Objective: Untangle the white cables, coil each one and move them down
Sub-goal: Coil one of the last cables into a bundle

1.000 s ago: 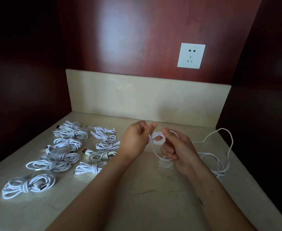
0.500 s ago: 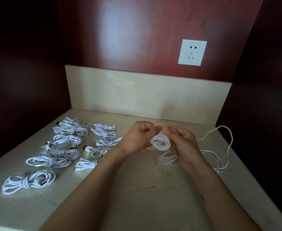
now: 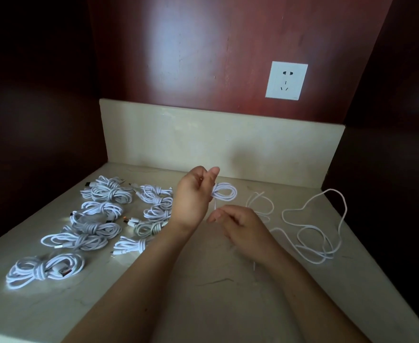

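Your left hand (image 3: 193, 196) pinches the small coil (image 3: 225, 192) | your right hand (image 3: 243, 229) curled, grasp cannot be told | risk: loose cable (image 3: 323, 254) may snag and unwind it.

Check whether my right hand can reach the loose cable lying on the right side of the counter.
Probably yes. The loose cable lies on the counter just right of the right hand, with nothing between. Its fingers seem to pinch a thin strand, though.
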Motion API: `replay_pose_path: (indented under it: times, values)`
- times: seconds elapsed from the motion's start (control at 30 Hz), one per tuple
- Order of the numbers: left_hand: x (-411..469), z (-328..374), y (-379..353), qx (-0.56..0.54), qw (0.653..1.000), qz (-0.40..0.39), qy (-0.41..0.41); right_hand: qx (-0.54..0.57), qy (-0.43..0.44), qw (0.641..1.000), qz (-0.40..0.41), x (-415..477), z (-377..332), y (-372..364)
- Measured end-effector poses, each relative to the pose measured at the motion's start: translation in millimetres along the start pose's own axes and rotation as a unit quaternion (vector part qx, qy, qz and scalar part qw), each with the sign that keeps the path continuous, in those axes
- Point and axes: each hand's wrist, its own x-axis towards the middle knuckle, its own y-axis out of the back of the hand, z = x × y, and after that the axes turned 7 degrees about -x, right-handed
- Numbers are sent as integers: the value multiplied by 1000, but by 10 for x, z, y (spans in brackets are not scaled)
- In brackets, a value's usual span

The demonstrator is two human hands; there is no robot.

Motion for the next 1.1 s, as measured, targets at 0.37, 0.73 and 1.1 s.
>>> replay_pose_path:
  times: [0.37, 0.73, 1.1]
  values:
    - [-70, -29, -56, 199, 977, -57, -57, -7, 51, 993, 105, -7, 45, 258]
    - [-179, 147, -164, -72, 989, -131, -18, 279, -103, 947, 122, 19, 38, 309]
    - [-62, 113, -96, -84, 996, 13, 22, 69, -3, 998, -3, -8, 71, 1]
